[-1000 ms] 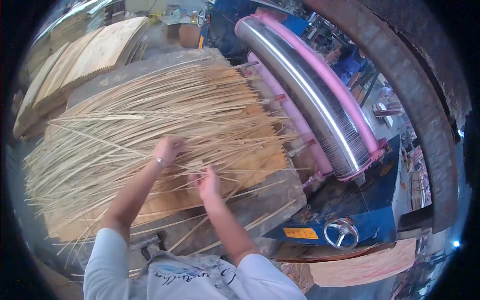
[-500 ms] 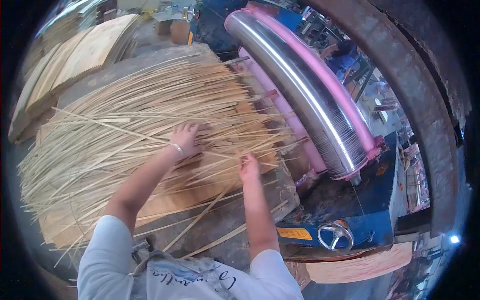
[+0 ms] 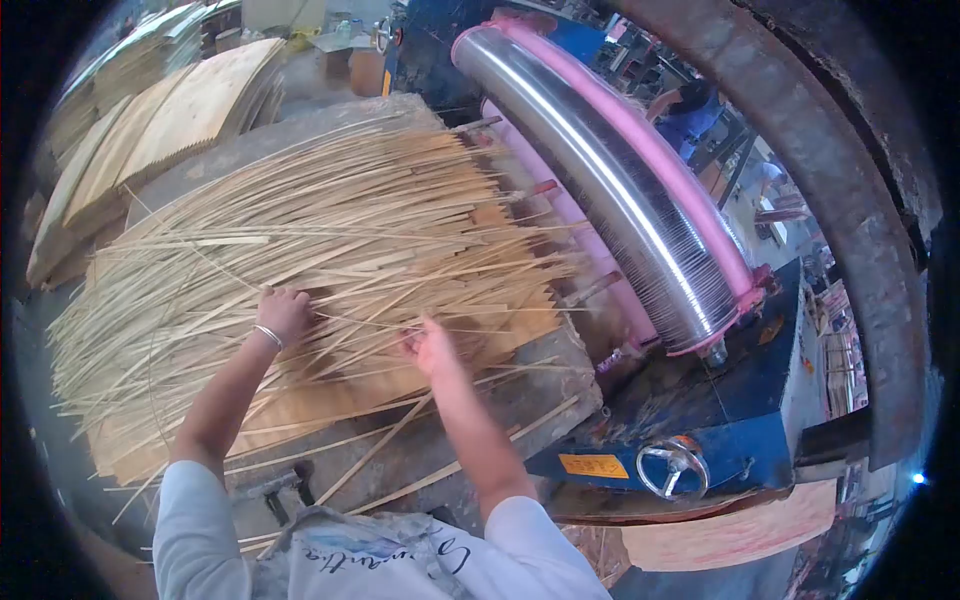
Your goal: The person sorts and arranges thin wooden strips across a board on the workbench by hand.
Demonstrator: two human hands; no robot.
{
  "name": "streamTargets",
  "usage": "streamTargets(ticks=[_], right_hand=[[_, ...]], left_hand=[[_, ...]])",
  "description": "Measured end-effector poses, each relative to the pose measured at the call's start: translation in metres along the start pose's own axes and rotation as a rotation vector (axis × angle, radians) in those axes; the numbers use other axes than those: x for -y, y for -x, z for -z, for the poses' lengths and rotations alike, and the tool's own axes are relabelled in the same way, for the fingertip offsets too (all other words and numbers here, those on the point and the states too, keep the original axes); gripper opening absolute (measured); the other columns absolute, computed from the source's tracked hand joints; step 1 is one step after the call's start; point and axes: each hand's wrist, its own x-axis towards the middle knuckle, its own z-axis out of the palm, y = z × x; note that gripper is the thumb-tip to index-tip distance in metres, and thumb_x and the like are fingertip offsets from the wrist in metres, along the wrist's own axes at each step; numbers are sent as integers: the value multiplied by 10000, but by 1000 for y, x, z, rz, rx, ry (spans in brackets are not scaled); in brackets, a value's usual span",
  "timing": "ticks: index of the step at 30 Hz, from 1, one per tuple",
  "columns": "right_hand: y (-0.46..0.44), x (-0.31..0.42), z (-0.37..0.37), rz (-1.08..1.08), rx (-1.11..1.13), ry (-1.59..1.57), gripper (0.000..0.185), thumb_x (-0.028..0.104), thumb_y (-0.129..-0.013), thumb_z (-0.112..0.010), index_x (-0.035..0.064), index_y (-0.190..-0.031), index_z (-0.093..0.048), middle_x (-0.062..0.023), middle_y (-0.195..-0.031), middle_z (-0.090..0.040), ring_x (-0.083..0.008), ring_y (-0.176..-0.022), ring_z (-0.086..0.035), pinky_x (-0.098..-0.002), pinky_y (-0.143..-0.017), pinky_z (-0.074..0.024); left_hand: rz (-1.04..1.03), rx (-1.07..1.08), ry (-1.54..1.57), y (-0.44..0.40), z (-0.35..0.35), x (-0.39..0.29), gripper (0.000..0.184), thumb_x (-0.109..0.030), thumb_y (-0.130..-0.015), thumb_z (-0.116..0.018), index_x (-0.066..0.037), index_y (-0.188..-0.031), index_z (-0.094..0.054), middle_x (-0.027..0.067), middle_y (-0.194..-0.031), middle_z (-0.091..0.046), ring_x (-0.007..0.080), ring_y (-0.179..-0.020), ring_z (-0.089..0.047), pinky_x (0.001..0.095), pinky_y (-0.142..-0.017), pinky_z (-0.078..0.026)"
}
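A thick layer of thin wooden strips (image 3: 330, 220) lies over wood sheets (image 3: 130, 455) in front of me. My left hand (image 3: 287, 315), with a band on its wrist, is closed around a long wood strip (image 3: 215, 262) that slants up to the far left. To its right, my right hand (image 3: 432, 348) pinches the same strip near its other end. Its fingertips are slightly blurred. Both hands are low over the front part of the layer, and loose strips lie under and around them.
A machine with a shiny metal roller (image 3: 600, 170) and pink rollers (image 3: 690, 200) stands at the right, with a handwheel (image 3: 672, 469) on its blue frame. Stacked wood sheets (image 3: 190, 110) are at the back left. Another person (image 3: 690, 120) is beyond the rollers.
Both hands have moved left and a little towards me, with the strip between them. The view has shifted slightly.
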Motion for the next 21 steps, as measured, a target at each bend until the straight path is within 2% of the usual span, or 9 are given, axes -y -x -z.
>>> streamTargets(ticks=[1, 2, 4, 7, 9, 14, 16, 19, 21], right_hand=[[-4, -3, -4, 15, 3, -6, 302, 363, -819, -523, 78, -908, -478, -79, -780, -590, -176, -641, -593, -244, -459, -454], [-9, -5, -6, 29, 4, -13, 274, 342, -822, -526, 81, -891, -485, -74, -760, -587, -171, -613, -589, -236, -432, -443], [-5, -1, -9, 31, 33, -43, 199, 280, -824, -540, 84, -834, -510, -58, -689, -573, -153, -519, -566, -209, -357, -406], [2, 7, -5, 168, 94, -67, 228, 298, -842, -502, 71, -837, -520, -39, -713, -563, -155, -571, -558, -222, -414, -432], [3, 14, 3, 172, 4, -87, 243, 301, -839, -498, 60, -840, -533, -34, -717, -559, -133, -571, -545, -205, -404, -410], [-21, 47, 50, 271, -94, -39, 226, 311, -857, -451, 102, -848, -536, -9, -725, -575, -87, -529, -503, -191, -363, -339], [-17, 71, 57, 271, -110, -59, 206, 300, -860, -447, 112, -854, -531, -8, -744, -575, -89, -526, -499, -196, -365, -342], [-21, 71, 53, 258, -170, 42, 192, 283, -867, -434, 110, -888, -516, -23, -833, -572, -125, -623, -552, -227, -417, -408], [-19, 36, 50, 144, -67, 136, 224, 295, -873, -420, 93, -920, -503, -42, -863, -569, -187, -707, -584, -254, -495, -461]], left_hand=[[-18, 54, -12, -3, -1, 1, 289, -330, -711, -583, -122, -910, -558, 80, -883, -582, 240, -863, -555, 442, -800, -351], [-32, -25, 3, -5, -5, 5, 215, -347, -715, -575, -141, -776, -581, 64, -737, -602, 241, -784, -579, 448, -767, -361], [-46, 26, 81, -9, 10, 9, 214, -359, -716, -574, -151, -767, -586, 64, -706, -605, 244, -734, -585, 446, -730, -372], [-62, 3, 188, -6, 43, 2, 223, -381, -714, -578, -165, -766, -591, 48, -677, -612, 239, -679, -585, 435, -709, -398], [-99, 7, 149, -11, 44, -4, 226, -383, -711, -581, -165, -770, -594, 39, -673, -611, 234, -682, -586, 435, -724, -400], [-89, -143, 161, -35, 33, -49, 197, -358, -719, -574, -187, -810, -610, 43, -798, -605, 222, -780, -578, 461, -834, -334], [-42, -85, 96, -45, 22, -58, 196, -348, -715, -580, -183, -818, -606, 49, -869, -597, 225, -821, -571, 471, -859, -312], [-193, -286, 282, -38, 5, -55, 213, -334, -698, -591, -177, -841, -591, 53, -916, -577, 241, -854, -562, 456, -833, -355], [-91, -32, 356, -32, 16, -53, 241, -329, -674, -625, -187, -867, -606, 49, -963, -572, 256, -890, -546, 416, -795, -403]])
